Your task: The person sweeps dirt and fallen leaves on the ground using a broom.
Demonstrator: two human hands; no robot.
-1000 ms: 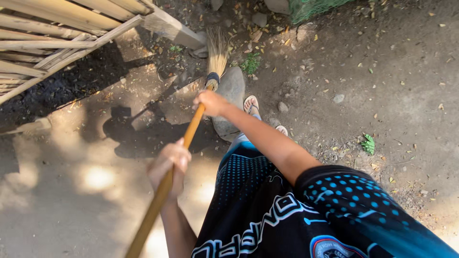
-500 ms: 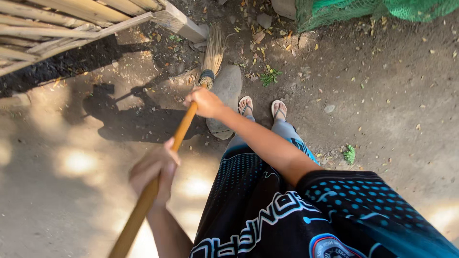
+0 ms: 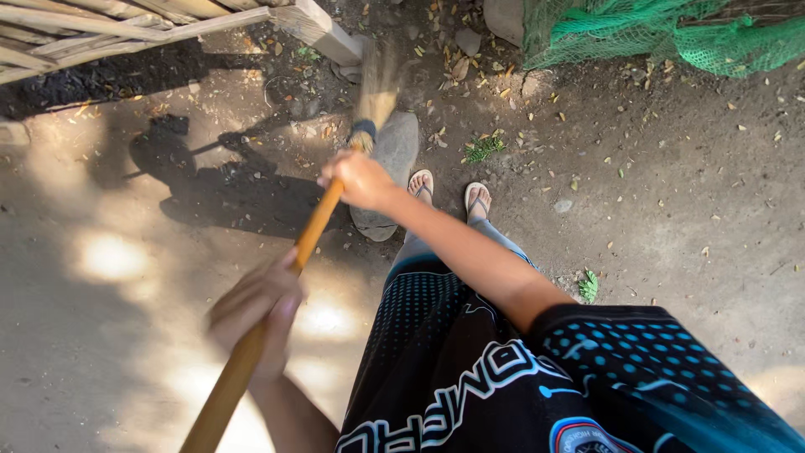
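Observation:
I hold a broom with a long orange-brown wooden handle [image 3: 312, 233] and a straw head [image 3: 377, 82] that is blurred with motion over the dirt. My right hand [image 3: 359, 179] grips the handle low down, close to the dark binding above the bristles. My left hand [image 3: 256, 310], also blurred, grips the handle higher up, nearer to me. The bristles sweep near a flat grey stone [image 3: 387, 168] and scattered dry leaves [image 3: 457, 67]. My feet in flip-flops [image 3: 449, 193] stand just right of the stone.
A bamboo fence [image 3: 109, 23] with a wooden post [image 3: 323, 32] runs along the top left. Green netting [image 3: 662, 33] hangs at the top right beside a rock [image 3: 503, 17]. Small weeds [image 3: 483, 149] grow in the packed dirt.
The broom head has swung from the left of the stone up and to the right, toward the leaves. Both hands moved along with the handle, and my view shifted right.

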